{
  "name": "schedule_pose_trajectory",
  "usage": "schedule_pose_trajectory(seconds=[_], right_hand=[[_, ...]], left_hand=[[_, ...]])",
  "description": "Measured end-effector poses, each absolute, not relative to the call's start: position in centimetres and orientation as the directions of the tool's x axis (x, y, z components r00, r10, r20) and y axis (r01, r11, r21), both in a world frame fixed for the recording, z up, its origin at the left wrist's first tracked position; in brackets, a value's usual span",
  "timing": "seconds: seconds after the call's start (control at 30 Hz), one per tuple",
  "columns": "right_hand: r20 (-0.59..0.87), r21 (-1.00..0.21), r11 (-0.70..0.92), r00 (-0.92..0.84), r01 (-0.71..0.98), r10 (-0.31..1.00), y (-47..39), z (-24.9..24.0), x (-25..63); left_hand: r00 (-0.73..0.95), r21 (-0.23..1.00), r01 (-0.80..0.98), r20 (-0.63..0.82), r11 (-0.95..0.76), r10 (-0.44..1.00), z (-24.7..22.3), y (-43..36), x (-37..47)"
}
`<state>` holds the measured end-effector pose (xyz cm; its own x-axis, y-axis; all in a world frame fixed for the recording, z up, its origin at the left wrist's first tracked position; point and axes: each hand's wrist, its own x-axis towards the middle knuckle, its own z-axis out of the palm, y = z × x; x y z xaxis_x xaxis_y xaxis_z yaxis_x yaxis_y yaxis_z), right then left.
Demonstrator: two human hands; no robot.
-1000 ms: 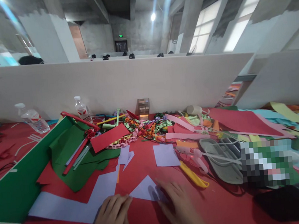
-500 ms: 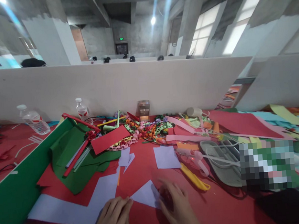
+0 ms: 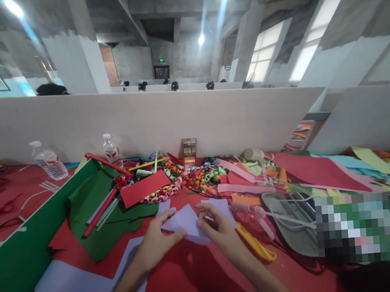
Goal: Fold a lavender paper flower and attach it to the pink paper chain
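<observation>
A folded piece of lavender paper (image 3: 190, 220) is raised off the red table between my two hands. My left hand (image 3: 157, 239) pinches its left side, with the thumb in front. At its right edge my right hand (image 3: 218, 228) has its fingers curled and thumb against the paper. Partly hidden behind my right hand lies a lavender paper square (image 3: 226, 210). A larger cut sheet of lavender paper (image 3: 80, 283) runs under my left forearm. To the right are a pink glue gun (image 3: 254, 213) and a yellow-handled tool (image 3: 256, 243) whose kind I cannot make out.
A grey tray (image 3: 299, 245) with cords stands at right. Small coloured paper flowers and chains (image 3: 197, 177) are heaped at the back. A green board (image 3: 42, 225) and dark green paper (image 3: 95, 217) lie left. Two water bottles (image 3: 51, 164) stand before a white partition (image 3: 152, 118).
Both hands have lifted the folded lavender paper from the table and carried it forward. My left hand moved from resting at its left corner to pinching it. The view has tilted slightly up.
</observation>
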<state>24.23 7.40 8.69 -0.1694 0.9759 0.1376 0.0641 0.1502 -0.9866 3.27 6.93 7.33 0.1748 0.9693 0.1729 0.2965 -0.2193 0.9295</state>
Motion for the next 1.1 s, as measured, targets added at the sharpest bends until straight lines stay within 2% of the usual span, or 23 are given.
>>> schedule_pose_trajectory(seconds=[0.07, 0.13, 0.2, 0.37, 0.47, 0.6, 0.7, 0.8, 1.0, 1.1], right_hand=[[0.139, -0.99, 0.139, -0.096, -0.009, 0.986, 9.6, 8.0, 24.2], [0.104, -0.991, 0.095, -0.105, -0.09, 0.989, 10.9, 6.8, 24.4], [0.066, -0.989, 0.042, -0.174, -0.143, 0.983, 11.3, 5.4, 24.6], [0.052, -0.983, -0.006, -0.314, -0.181, 0.948, 10.7, 3.8, 24.6], [0.052, -0.974, -0.013, -0.277, -0.226, 0.96, 10.7, 3.7, 24.4], [0.027, -0.951, -0.047, -0.235, -0.304, 0.972, 10.6, 4.1, 24.4], [-0.005, -0.941, -0.106, -0.301, -0.321, 0.954, 10.1, 4.5, 24.4], [-0.039, -0.958, -0.137, -0.361, -0.251, 0.932, 9.8, 4.4, 24.5], [-0.089, -0.967, -0.169, -0.365, -0.192, 0.927, 9.6, 4.2, 24.2], [-0.084, -0.958, -0.178, -0.371, -0.225, 0.925, 9.3, 4.6, 23.8]], left_hand=[[0.253, 0.986, 0.113, 0.089, -0.121, 0.963, 7.0, 9.5, 3.8], [0.228, 0.998, -0.033, 0.057, -0.051, 0.972, 6.1, 11.1, 4.0], [0.188, 0.996, -0.081, 0.038, -0.023, 0.982, 5.2, 11.5, 3.9], [0.05, 0.998, -0.056, 0.03, -0.027, 0.998, 4.8, 10.4, 3.7], [0.056, 0.977, -0.206, -0.05, 0.06, 0.997, 5.0, 9.8, 3.9], [0.15, 0.911, -0.385, -0.097, 0.148, 0.984, 4.9, 9.5, 4.2], [0.175, 0.905, -0.392, -0.101, 0.163, 0.979, 4.7, 9.6, 4.2], [0.146, 0.917, -0.369, -0.101, 0.149, 0.984, 4.6, 9.6, 4.3], [0.141, 0.883, -0.427, -0.148, 0.195, 0.979, 4.6, 9.3, 4.5], [0.14, 0.934, -0.338, -0.073, 0.117, 0.987, 4.6, 9.4, 4.2]])
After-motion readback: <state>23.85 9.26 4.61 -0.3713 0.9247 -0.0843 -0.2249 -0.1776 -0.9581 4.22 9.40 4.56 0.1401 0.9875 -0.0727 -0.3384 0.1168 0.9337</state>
